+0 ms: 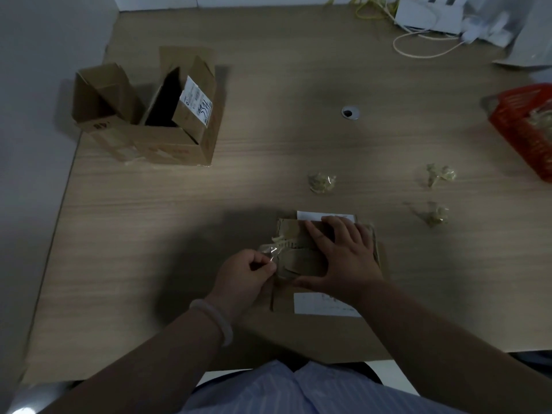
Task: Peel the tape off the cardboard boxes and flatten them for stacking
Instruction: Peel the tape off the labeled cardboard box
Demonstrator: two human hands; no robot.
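Note:
A small cardboard box [294, 234] lies on the table in front of me, with white labels showing at its far and near edges. My right hand [340, 255] lies spread over its top, fingers straight, pressing it down. My left hand [245, 273] pinches a strip of clear tape [276, 249] that still clings to the box's left side. Two opened cardboard boxes [167, 115] stand at the far left of the table, one nested partly inside the other.
Three crumpled tape wads lie right of centre [321, 182], [440, 174], [433, 215]. A red basket [519, 127] sits at the right edge. White gear and cables [427, 16] are at the far right. A cable hole [350, 112] marks the table's middle.

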